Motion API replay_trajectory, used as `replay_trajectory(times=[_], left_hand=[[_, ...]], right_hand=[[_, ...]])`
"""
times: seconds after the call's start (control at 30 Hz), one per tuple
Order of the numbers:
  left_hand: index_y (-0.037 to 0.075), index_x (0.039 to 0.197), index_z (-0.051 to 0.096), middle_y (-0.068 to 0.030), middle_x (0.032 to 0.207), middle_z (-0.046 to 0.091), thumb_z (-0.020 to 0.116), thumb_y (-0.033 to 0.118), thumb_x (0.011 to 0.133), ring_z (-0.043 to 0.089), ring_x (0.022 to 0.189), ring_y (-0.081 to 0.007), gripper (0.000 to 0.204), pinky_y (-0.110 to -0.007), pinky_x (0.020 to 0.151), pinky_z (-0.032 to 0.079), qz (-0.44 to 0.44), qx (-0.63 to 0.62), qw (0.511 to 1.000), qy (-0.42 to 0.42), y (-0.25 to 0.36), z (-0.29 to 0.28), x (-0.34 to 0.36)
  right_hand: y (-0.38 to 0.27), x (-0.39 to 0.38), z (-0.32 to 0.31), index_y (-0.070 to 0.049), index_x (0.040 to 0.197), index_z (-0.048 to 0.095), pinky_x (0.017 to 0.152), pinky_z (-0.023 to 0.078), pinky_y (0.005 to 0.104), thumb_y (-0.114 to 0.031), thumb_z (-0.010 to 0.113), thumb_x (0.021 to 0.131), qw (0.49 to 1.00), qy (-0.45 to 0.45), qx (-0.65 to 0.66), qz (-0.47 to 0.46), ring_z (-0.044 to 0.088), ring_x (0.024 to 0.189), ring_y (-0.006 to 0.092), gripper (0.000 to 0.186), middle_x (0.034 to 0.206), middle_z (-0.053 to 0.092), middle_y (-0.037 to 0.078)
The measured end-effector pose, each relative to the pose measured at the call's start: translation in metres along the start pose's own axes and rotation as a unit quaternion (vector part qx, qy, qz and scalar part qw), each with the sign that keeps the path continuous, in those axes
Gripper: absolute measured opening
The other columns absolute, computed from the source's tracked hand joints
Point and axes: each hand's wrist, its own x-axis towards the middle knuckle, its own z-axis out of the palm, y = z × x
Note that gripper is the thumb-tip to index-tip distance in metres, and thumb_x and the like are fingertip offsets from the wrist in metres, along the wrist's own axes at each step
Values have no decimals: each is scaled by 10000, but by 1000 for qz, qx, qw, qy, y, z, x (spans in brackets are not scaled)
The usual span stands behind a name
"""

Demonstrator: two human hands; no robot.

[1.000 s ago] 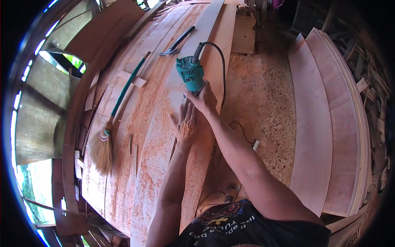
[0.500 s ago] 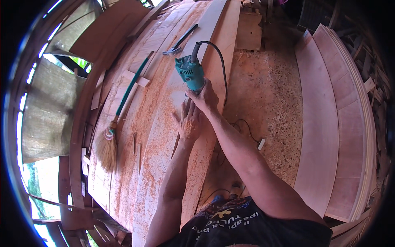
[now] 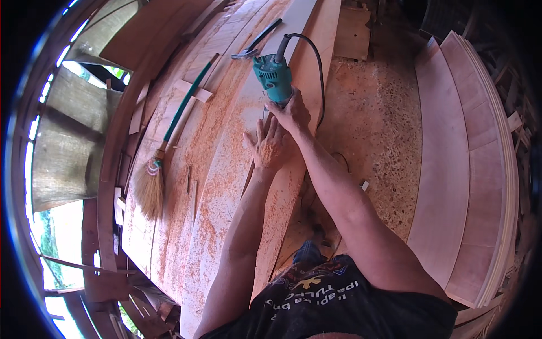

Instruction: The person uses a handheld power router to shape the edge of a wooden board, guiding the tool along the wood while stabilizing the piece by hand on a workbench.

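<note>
My right hand [image 3: 293,113] is wrapped around the lower end of an upright teal trim router [image 3: 273,80], whose black cord loops up and to the right. The router stands on a long pale wooden board [image 3: 220,198] strewn with reddish sawdust. Just below the router, my left hand [image 3: 269,149] lies flat with fingers spread, pressing on the board beside a narrow dark strip or edge [image 3: 248,175]. The router's base and bit are hidden by my right hand.
Beyond the router lies a hammer [image 3: 257,39] with a black handle. A broom [image 3: 150,189] with a green handle rests at left, near a small wood block [image 3: 195,90] and thin sticks. Curved plywood panels [image 3: 443,169] stand at right, across the dusty floor [image 3: 375,124].
The router and both hands have slid a little farther from me along the board, closer to the hammer. The whole view has shifted slightly as well.
</note>
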Motion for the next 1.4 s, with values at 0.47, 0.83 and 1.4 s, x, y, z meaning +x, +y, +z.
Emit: replay_trajectory(times=[0.47,0.83,1.4], left_hand=[[208,1404,442,26,1508,362,486,327,936,257,1422,-338,484,-767,1024,128,-7,-29,999,25,2,6,16],[227,1419,423,32,1508,364,478,345,943,267,1418,-338,494,-760,1031,132,-12,-24,999,21,5,12,29],[186,1368,491,10,1474,418,504,381,933,279,1411,-339,476,-759,1027,147,-4,-29,998,54,10,19,48]], right_hand=[[4,14,-1,-97,1281,391,844,485,489,-466,799,686,1000,-7,-5,3,627,1033,334,810,1179,602,126],[9,29,-1,-109,1287,386,847,482,496,-469,799,688,999,-23,-4,24,623,1038,344,811,1179,601,126],[15,48,-1,-114,1296,395,851,479,502,-462,791,694,1000,-13,-10,22,621,1044,349,801,1190,607,127]])
